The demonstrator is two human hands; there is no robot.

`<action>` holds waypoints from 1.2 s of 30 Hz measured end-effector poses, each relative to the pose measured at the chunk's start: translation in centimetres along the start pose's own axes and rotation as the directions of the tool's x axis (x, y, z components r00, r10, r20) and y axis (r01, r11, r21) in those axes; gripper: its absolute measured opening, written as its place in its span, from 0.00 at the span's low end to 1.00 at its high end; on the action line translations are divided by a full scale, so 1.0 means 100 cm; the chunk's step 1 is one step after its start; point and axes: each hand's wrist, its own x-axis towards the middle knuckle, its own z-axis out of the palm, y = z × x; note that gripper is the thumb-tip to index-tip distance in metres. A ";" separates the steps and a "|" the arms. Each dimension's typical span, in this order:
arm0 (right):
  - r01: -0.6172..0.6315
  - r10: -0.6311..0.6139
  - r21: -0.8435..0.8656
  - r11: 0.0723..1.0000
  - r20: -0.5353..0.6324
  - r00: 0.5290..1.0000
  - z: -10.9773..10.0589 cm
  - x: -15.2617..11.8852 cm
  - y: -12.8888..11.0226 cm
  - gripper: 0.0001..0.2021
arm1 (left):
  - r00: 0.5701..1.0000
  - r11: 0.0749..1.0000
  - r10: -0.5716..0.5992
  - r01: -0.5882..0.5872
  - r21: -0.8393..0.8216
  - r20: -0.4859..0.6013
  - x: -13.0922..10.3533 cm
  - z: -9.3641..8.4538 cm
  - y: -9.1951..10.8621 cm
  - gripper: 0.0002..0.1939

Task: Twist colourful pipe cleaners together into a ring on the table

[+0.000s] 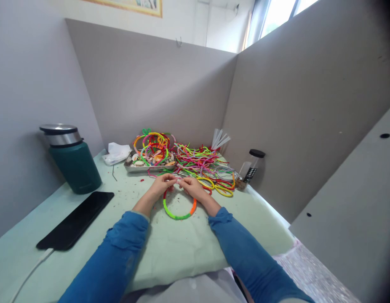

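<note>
A ring wrapped in fuzzy pipe cleaner (179,217), with bands of lime, green, orange and red, hangs below my two hands over the table. At its top my left hand (163,184) pinches with thumb and forefinger, close to a pale pink bit. My right hand (191,186) pinches the same spot from the other side, its fingertips almost meeting those of the left. The fingers cover the ring's upper part, so how its ends meet is hidden. Just beyond the hands lies a tangled heap of loose pipe cleaners (201,159).
Behind the left hand stands a metal tray (144,169) of shells and finished-looking rings (153,145). Left are a white plastic bag (117,153), green tumbler (75,168) and black phone (76,221) on a cable. Right stands a clear bottle (252,168); grey panels (157,80) surround the table.
</note>
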 end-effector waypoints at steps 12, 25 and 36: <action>-0.005 0.005 -0.011 1.000 0.004 1.000 0.000 0.001 0.001 0.18 | 1.000 1.000 -0.002 0.002 0.014 0.009 0.001 -0.001 -0.003 0.18; 0.051 -0.051 -0.086 0.995 0.006 0.999 0.002 0.001 0.001 0.18 | 1.000 0.999 -0.030 0.030 0.032 0.007 -0.002 0.002 0.004 0.18; 0.052 -0.052 -0.124 0.991 0.004 0.999 0.003 0.001 0.000 0.16 | 1.000 0.999 -0.006 0.006 0.053 0.014 0.000 0.003 0.000 0.18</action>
